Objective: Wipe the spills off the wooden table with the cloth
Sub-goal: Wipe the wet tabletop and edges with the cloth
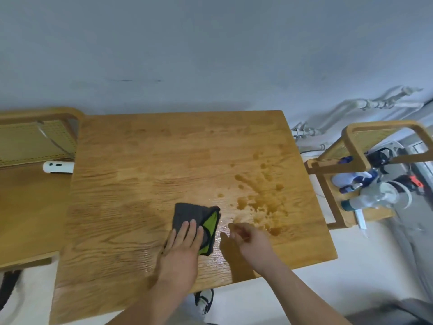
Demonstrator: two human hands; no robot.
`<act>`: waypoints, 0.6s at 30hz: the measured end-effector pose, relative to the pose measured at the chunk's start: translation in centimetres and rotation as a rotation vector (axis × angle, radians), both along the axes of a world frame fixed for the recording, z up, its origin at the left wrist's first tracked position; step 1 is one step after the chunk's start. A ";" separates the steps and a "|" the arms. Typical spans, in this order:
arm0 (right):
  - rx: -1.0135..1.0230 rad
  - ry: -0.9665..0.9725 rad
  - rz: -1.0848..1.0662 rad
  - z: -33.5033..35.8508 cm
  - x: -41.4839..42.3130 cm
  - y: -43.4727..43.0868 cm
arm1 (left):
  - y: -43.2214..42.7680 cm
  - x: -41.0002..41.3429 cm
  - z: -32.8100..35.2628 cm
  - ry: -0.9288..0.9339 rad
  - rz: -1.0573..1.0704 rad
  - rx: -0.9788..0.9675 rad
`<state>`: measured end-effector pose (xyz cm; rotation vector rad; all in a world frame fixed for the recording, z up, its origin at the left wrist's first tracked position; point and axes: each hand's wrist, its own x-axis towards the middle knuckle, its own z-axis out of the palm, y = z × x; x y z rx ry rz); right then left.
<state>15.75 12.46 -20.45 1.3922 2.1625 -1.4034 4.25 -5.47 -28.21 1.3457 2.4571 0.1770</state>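
Right now my left hand (185,245) lies flat on the cloth (187,214), fingers straight, pressing it onto the table (131,184). My right hand (248,235) floats just beside it, fingers loosely bent, holding nothing; it looks blurry. I think the cloth is soft, light and floppy, so pressing on its middle should work best. My hand hides its near part. Farther right sit the brown spills (264,200), apart from the cloth. Faint marks near the far edge may be wet; I cannot tell.

Folded grey cloth (187,213) with green inner face flat on wooden table (140,172), amber spills (262,200) just to its right
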 end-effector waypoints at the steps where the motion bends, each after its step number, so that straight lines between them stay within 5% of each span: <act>1: 0.015 -0.015 -0.015 0.0 0.1 0.3 | -0.7 0.3 -0.3 -0.001 -0.134 0.016; 4: 0.073 -0.036 -0.047 0.6 0.8 1.7 | -1.4 -2.9 -1.0 0.052 -0.421 0.062; 11: 0.291 -0.198 -0.084 0.4 5.5 5.5 | 5.0 -2.1 1.6 -0.042 0.027 -0.159; 16: 0.361 -0.326 -0.067 0.1 8.8 10.4 | 4.7 1.3 0.9 0.011 -0.334 -0.137; 18: 0.347 -0.402 -0.045 -0.1 9.7 12.6 | 5.9 -0.6 0.7 0.064 -0.238 -0.096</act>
